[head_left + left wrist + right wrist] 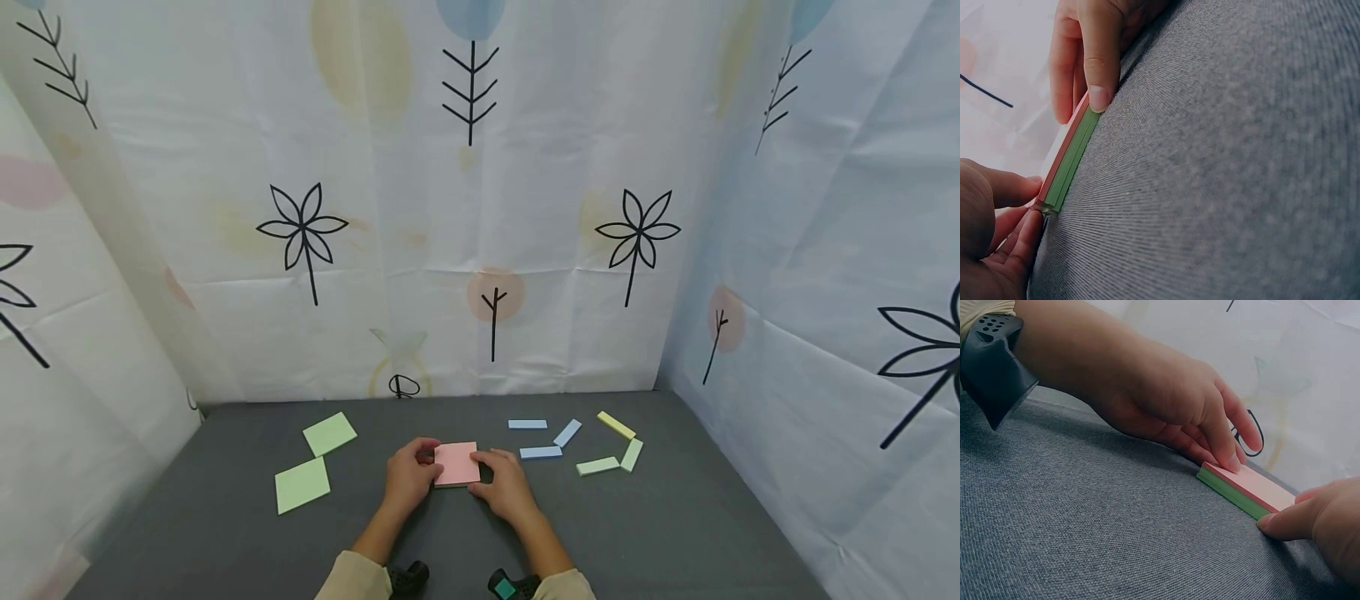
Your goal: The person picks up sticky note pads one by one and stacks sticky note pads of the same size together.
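Note:
A square stack of sticky notes (pixel 456 464) lies on the table between the two hands, pink on top and green underneath. My left hand (pixel 408 479) grips its left side, with the thumb at the near left corner. On the right side, my right hand (pixel 507 486) holds the stack between thumb and fingers. In the left wrist view, the green layers (pixel 1072 159) show below the pink one, with slightly uneven edges. The right wrist view shows the pink pad (pixel 1260 484) nearly flush over the green ones.
Two green square notes (pixel 302 485) lie at the left of the grey table (pixel 637 533). At the right are several narrow strips: blue strips (pixel 541 452), a yellow strip (pixel 617 425) and green strips (pixel 597 467). Patterned white curtains (pixel 540 192) enclose the table's back and sides.

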Tool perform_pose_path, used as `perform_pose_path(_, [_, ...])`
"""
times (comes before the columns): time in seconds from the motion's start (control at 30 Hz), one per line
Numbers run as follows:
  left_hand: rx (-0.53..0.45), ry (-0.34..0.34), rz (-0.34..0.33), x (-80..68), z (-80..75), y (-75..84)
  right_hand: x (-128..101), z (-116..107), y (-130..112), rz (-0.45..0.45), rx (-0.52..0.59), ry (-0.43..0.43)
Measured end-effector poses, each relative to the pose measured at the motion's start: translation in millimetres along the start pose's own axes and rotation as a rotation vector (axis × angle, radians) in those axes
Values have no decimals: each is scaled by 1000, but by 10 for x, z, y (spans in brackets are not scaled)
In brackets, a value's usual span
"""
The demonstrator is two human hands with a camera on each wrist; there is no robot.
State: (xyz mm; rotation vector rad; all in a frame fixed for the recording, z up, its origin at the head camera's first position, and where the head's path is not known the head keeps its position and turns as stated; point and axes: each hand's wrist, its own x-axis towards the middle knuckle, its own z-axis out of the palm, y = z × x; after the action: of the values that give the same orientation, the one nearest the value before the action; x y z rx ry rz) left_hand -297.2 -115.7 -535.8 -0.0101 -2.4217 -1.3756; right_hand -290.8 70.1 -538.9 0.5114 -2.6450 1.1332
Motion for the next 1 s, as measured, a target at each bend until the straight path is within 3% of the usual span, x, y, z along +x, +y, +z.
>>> perform_pose_path(0.37, [-20,-5,-13,-20,-34,-34,1,3,-3,18,-6,-1])
perform_pose_path(0.77, [0,17,11,-11,-234,-165,-12,-23,-24,27,17,0])
perform_pose_path(0.87, [35,23,54,-4,-276,-181,-12,-22,-25,26,14,-8])
perform_pose_path(1.0, [142,31,167,29,-357,-208,-11,-17,-23,25,14,-9])
